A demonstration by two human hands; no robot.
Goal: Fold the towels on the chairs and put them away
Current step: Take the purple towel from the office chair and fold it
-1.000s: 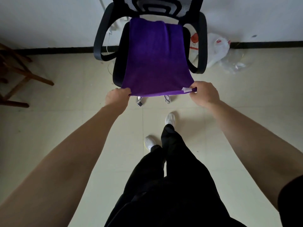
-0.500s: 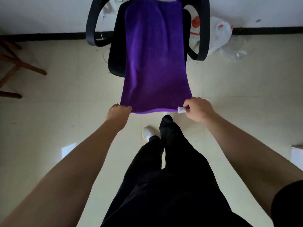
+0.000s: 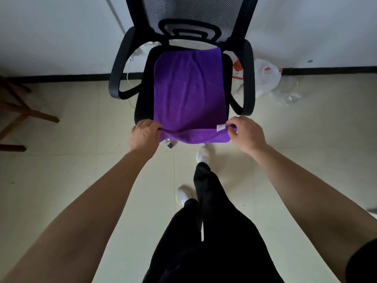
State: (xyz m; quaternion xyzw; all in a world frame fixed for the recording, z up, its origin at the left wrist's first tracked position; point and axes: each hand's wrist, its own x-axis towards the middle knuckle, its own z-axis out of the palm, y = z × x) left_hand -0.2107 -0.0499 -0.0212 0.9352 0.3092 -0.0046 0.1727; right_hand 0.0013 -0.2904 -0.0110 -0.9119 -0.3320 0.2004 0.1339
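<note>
Surroundings: black office chair with a mesh back, set against a pale wall with a dark skirting. Its looped armrests flank the seat on both sides. White plastic bags are slumped on the tiled floor behind the chair's right side, against the wall. A wooden frame stands off to the left, well apart from the chair. The person stands in front of the seat in black trousers and white shoes, one foot forward near the chair.

Purple towel: spread flat on the seat between the armrests. Its far edge stops just short of the backrest, and a strip sags over the seat's front edge.

Grip: left hand has its fingers curled over the near-left corner, knuckles up. Right hand pinches the near-right corner beside a small white tag. Both have hold of cloth at the seat's front edge.

Change: half a second ago the towel was drawn out taut off the seat toward the person, with the hands well clear in front of the chair. Now the hands are back at the seat's lip, and the cloth lies slack on the cushion. The whole lower backrest now shows.

Hard to see: the fingertips of both hands are tucked under or behind the cloth. The chair's base is hidden beneath the seat, apart from one caster peeking out below the towel. The top of the backrest and the wooden frame are cut off by the view's edges.
</note>
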